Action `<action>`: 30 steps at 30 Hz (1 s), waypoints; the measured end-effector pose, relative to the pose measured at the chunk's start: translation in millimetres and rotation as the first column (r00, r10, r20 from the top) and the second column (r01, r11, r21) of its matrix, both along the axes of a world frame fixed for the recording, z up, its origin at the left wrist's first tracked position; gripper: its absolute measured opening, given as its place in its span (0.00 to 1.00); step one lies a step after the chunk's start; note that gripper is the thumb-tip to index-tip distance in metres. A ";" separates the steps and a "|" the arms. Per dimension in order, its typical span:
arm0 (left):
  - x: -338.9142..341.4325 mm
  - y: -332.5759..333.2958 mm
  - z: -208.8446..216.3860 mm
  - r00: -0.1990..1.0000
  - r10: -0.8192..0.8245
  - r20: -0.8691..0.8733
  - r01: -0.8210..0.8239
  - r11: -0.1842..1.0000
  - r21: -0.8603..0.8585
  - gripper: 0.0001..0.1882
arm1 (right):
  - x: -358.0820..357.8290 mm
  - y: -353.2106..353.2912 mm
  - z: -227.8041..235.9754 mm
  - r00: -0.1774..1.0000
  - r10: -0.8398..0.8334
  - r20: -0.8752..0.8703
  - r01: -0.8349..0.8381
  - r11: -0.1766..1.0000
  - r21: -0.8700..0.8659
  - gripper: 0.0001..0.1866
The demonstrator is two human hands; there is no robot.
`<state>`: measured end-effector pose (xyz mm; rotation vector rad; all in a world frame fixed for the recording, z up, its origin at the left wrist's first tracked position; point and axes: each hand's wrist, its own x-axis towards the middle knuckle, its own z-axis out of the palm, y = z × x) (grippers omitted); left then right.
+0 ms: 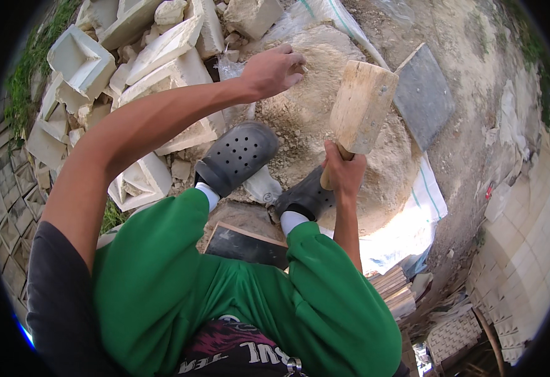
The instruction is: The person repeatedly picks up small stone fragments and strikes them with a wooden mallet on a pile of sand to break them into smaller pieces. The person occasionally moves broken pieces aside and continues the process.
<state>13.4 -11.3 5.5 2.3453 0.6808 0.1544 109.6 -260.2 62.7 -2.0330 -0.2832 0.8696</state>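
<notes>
My right hand (345, 166) is wrapped round the short handle of a wooden mallet (361, 103), its block head pointing up and away from me. Out to the far left of the mallet, my left hand (275, 70) hovers over or rests at a heap of pale crumbled plaster (306, 107); I cannot tell which. Its fingers are curled toward the thumb, and whatever may lie between them is too small to make out. White woven sacking (429, 195) spreads beneath the heap.
Broken white plaster moulds (168, 81) are piled at the left. A grey slab (422, 94) leans at the heap's right edge. My grey clogs (240, 157) stand at its near side. A dark board (243, 244) lies between my legs, with wooden strips (395, 289) to the right.
</notes>
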 end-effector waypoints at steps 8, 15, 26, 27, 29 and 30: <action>2.7 -25.9 17.4 0.998 0.035 -0.052 -0.046 0.969 -0.242 0.17 | 3.6 -7.3 7.9 0.979 -0.160 -0.128 0.178 0.975 0.137 0.10; 40.7 -65.4 33.9 0.992 -0.063 -0.105 0.000 0.858 -0.514 0.22 | 15.2 -27.1 24.0 0.938 -0.305 -0.162 0.325 0.939 0.113 0.11; 33.9 -33.6 -14.1 0.992 0.027 0.123 -0.055 0.973 0.226 0.33 | 21.1 -33.7 13.7 0.936 -0.267 -0.231 0.306 0.940 0.152 0.09; 27.3 -34.6 -16.1 0.994 -0.033 0.104 0.013 0.983 0.182 0.34 | 21.2 -33.1 14.4 0.940 -0.249 -0.234 0.286 0.948 0.140 0.10; 21.1 -40.3 -20.0 0.993 -0.088 0.073 0.070 0.973 0.221 0.36 | 21.6 -31.3 15.4 0.957 -0.211 -0.198 0.230 0.970 0.079 0.11; 20.7 -43.0 -21.9 0.992 -0.113 0.060 0.096 0.966 0.238 0.36 | 21.9 -29.9 15.8 0.969 -0.187 -0.161 0.194 0.981 0.028 0.12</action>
